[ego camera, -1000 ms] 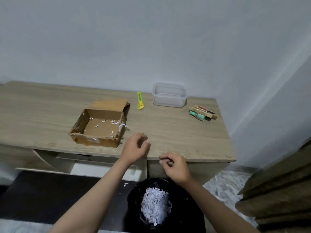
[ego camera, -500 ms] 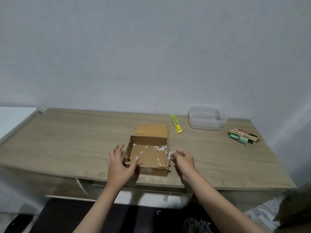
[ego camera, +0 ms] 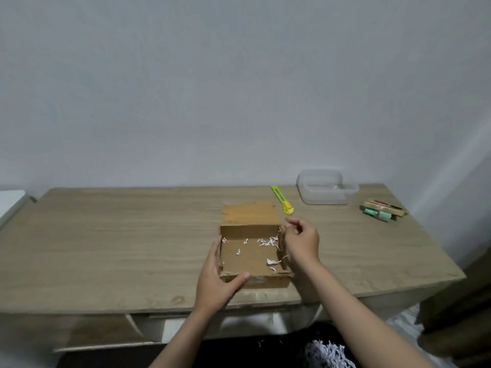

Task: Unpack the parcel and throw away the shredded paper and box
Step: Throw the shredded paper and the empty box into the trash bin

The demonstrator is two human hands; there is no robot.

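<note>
An open brown cardboard box (ego camera: 252, 257) lies near the front edge of the wooden table (ego camera: 119, 248), its lid flap folded back. A few white scraps of shredded paper (ego camera: 267, 241) remain on its floor. My left hand (ego camera: 216, 277) grips the box's front left corner, thumb on the front wall. My right hand (ego camera: 301, 241) rests against the box's right wall, fingers curled near the back right corner. A heap of shredded paper (ego camera: 328, 354) shows in a dark bin at the bottom edge.
A yellow utility knife (ego camera: 282, 200) lies behind the box. A clear plastic container (ego camera: 325, 190) stands at the back right. A small pile of flat packets (ego camera: 382, 211) lies near the table's right end. A brown piece of furniture (ego camera: 462, 314) stands at the right.
My view has risen from the bin to the table. Both hands have moved from above the bin to the box, the left gripping its front corner and the right sliding back along its right wall.
</note>
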